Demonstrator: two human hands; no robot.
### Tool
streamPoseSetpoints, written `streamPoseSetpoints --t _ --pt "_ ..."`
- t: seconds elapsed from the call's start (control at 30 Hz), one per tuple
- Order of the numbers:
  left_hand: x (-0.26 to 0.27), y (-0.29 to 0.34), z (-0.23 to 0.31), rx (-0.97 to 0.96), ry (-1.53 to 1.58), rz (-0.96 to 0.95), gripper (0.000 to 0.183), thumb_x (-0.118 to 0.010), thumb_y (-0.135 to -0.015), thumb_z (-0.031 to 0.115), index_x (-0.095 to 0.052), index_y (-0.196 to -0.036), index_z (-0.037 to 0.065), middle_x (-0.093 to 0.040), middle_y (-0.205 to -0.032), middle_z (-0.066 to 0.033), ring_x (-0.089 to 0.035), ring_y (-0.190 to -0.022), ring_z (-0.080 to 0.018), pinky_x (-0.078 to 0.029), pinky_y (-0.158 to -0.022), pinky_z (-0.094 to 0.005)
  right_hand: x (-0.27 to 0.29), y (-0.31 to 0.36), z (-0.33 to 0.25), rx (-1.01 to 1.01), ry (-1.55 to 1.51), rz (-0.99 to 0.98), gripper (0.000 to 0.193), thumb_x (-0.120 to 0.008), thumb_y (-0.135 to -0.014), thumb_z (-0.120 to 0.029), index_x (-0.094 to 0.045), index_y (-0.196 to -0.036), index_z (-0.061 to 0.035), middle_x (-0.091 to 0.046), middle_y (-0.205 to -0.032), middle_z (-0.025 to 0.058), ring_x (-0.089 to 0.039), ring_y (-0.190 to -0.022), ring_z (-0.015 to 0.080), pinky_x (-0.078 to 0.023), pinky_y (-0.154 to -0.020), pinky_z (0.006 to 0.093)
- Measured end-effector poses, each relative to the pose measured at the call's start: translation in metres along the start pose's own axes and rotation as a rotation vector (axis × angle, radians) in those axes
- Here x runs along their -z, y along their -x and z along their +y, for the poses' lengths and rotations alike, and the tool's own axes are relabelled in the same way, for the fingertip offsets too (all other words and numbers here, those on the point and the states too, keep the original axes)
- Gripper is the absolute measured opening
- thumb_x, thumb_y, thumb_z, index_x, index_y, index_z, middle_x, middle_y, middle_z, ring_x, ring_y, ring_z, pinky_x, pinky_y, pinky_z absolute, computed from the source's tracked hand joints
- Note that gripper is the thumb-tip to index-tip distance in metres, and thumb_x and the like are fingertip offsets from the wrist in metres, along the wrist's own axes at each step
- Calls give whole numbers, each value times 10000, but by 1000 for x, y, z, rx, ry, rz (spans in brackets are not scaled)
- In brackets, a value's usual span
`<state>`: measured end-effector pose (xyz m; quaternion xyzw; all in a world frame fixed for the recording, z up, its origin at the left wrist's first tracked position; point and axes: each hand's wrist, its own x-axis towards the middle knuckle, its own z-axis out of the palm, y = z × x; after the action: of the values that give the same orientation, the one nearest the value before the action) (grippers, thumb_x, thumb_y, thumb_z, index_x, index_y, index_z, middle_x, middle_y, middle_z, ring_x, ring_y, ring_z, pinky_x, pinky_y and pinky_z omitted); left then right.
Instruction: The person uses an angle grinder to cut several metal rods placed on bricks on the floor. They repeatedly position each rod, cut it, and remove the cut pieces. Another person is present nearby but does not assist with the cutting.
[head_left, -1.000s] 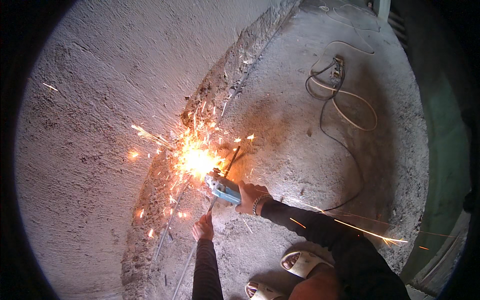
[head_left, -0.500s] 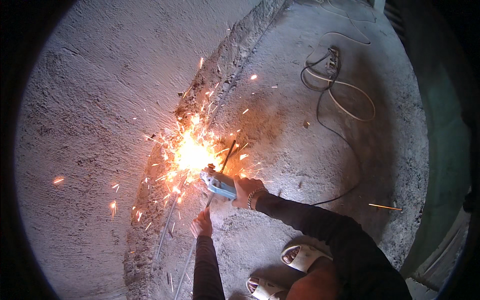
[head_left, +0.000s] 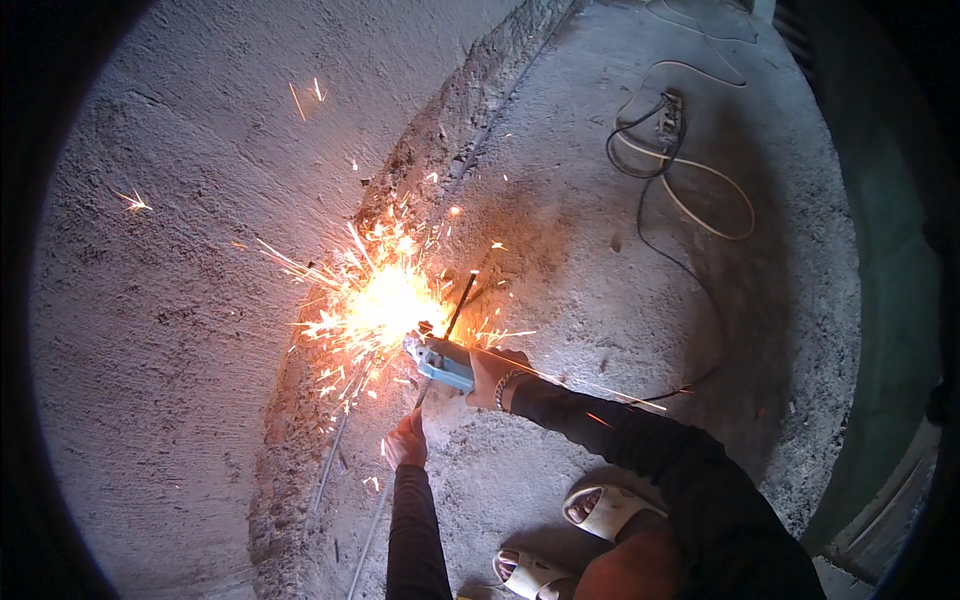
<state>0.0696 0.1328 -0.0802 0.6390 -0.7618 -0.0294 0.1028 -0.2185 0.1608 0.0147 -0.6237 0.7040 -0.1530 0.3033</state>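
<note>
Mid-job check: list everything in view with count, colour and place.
Handheld angle grinder: one, blue, centre
Long thin metal rod: one, dark, partly hidden by grinder
Spray of sparks: too many to count, orange-white, beside grinder's head
Rough concrete wall: one, grey, left
Rough concrete floor: one, grey, centre and right
Small socket block: one, pale, upper right
Thin looped cords: two, black and white, around block
Sheet-like surface: one, green, right edge
Open-toed sandals: two, cream, bottom
Chain bracelet: one, silver, right wrist
Sleeves: two, dark, lower centre
Left hand: one, bare, on rod
Right hand: one, bare, gripping grinder
</note>
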Motion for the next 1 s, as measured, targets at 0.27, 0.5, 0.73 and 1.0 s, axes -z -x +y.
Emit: streamPoseSetpoints --t 0.27,0.5,0.73,1.0 --pt "0 0 -1 -19 -2 -6 548 -447 -1002 575 -682 -782 131 -646 -691 -229 -631 -650 -470 -456 -566 -598 10 2 -3 -24 -49 -41 620 -800 -679 -369 -576 -1148 -30 -715 -969 204 -719 -893 370 -573 -780 475" --pt "-6 0 -4 19 46 -20 566 -436 -996 597 -689 -770 144 -650 -693 -229 -641 -668 -468 -466 -580 -600 13 -2 -6 -44 24 -97 654 -833 -677 -424 -604 -1140 -24 -721 -1058 182 -720 -984 314 -572 -849 430" --pt "-6 -1 -4 84 6 -63 585 -443 -988 608 -671 -732 134 -658 -703 -222 -640 -665 -470 -469 -590 -604 6 -7 -5 -15 5 -54 580 -814 -686 -390 -615 -1097 -33 -723 -1016 184 -719 -969 330 -573 -819 446" --pt "2 1 1 25 19 -23 561 -442 -994 592 -667 -759 135 -658 -706 -218 -639 -664 -468 -461 -582 -601 8 -11 -7 -37 12 -84 748 -853 -635 -481 -596 -1162 -17 -722 -1045 191 -722 -963 329 -571 -833 446"
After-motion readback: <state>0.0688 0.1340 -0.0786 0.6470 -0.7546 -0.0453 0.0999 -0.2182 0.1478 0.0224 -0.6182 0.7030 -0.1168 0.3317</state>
